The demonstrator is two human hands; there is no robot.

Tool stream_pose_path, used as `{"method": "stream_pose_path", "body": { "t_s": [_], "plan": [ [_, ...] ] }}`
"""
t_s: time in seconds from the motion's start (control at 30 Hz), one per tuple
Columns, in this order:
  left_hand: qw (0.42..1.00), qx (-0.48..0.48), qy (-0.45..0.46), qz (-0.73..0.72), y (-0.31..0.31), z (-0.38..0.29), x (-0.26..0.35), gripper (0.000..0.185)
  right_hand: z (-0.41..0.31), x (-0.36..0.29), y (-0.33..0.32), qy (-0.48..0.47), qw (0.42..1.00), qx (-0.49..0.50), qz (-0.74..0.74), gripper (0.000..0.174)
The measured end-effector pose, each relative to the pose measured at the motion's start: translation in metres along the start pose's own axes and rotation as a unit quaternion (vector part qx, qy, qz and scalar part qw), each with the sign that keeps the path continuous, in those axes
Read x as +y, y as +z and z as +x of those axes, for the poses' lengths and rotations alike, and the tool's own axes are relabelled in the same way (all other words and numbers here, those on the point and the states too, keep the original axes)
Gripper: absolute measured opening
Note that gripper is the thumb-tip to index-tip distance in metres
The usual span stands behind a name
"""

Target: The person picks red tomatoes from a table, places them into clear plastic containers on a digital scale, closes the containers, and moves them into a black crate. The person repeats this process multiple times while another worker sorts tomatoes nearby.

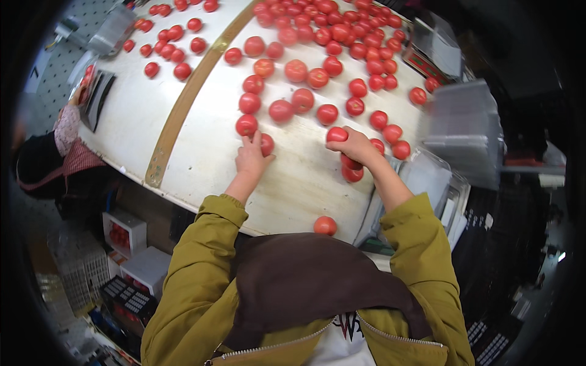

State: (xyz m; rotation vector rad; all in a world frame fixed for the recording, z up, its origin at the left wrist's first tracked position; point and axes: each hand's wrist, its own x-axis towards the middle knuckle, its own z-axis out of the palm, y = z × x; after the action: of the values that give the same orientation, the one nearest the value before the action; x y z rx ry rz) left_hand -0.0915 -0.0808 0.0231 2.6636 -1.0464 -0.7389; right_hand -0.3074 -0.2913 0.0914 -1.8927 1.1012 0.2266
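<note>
Many red tomatoes lie loose on a white table (293, 183), massed most densely at its far side. My left hand (252, 158) reaches between two of them: its fingertips meet a tomato (246, 125) at the end of a short row, and another tomato (266, 144) sits beside its fingers and thumb. Whether it grips either cannot be told. Between the thumb and fingers of my right hand (355, 145) is a red tomato (337, 134). Just under that hand lie two more tomatoes, partly hidden by it. A single orange-red tomato (325, 225) rests at the near edge by my body.
Brown tape (183, 103) crosses the table on the left. Stacked clear plastic containers (462, 128) stand at the right, with clear trays (428, 178) nearer me. Another person's hand (80, 95) holds a pack of tomatoes at the far left. White boxes (145, 267) and crates stand below the table.
</note>
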Motion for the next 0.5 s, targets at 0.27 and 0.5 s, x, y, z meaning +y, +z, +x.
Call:
{"method": "stream_pose_path", "body": {
  "t_s": [0.27, 0.5],
  "plan": [
    [0.977, 0.025, 0.051, -0.204, 0.007, 0.000, -0.028, 0.079, -0.211, 0.042, -0.108, -0.021, 0.922, 0.083, 0.377, 0.056],
    [0.831, -0.198, 0.107, -0.508, -0.029, -0.101, 0.095, 0.058, -0.250, 0.144, -0.086, 0.003, 1.000, 0.019, 0.013, 0.056]
  ]
}}
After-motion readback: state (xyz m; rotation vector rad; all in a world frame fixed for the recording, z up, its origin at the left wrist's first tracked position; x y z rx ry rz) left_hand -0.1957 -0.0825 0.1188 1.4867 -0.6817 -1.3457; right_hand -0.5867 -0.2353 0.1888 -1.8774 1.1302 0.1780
